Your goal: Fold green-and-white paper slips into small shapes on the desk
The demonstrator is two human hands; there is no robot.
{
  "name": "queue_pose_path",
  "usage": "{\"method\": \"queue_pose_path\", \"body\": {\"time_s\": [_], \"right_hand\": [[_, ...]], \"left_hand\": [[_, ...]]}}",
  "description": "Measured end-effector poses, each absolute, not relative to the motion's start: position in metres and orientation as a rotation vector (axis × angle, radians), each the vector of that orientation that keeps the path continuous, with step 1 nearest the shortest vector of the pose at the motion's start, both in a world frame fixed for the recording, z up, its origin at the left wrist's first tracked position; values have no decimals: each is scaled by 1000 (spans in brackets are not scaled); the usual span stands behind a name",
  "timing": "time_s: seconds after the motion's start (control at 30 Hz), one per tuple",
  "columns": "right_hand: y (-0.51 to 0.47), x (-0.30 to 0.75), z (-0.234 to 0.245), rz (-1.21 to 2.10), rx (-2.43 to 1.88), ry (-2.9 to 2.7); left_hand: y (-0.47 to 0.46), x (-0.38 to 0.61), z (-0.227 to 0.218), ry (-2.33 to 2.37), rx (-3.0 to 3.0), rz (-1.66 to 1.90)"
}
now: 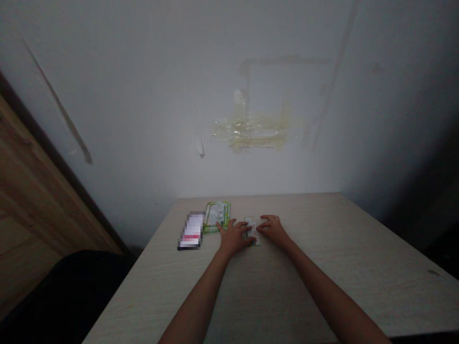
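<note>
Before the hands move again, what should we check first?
1. Do the left hand and the right hand both touch the small white packet: ok.
2. Does the small white packet lie flat on the table: ok.
3. Is the green packet clear of the left hand's fingertips: cannot tell, they are very close.
4. Does the phone lie apart from both hands: ok.
5. Is the small white packet sealed: cannot tell, too dim.

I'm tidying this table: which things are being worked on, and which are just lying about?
In hand: small pale sachet, touched by left hand and right hand.
Lying about: green packet, phone, both on the table.
</note>
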State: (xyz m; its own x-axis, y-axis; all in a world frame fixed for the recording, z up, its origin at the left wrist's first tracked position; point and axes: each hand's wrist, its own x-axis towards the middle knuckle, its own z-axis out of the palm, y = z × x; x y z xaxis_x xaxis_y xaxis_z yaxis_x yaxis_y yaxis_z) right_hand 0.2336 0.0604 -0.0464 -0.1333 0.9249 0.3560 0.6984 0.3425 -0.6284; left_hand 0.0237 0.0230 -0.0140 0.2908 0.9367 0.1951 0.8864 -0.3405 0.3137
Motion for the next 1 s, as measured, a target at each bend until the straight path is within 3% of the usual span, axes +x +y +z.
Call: {"method": "queue_pose_path", "body": {"time_s": [1.0], "right_hand": [[78,207,-31,237,-1791,-1694]], "left_hand": [[23,23,-13,1715,2411,498]]}}
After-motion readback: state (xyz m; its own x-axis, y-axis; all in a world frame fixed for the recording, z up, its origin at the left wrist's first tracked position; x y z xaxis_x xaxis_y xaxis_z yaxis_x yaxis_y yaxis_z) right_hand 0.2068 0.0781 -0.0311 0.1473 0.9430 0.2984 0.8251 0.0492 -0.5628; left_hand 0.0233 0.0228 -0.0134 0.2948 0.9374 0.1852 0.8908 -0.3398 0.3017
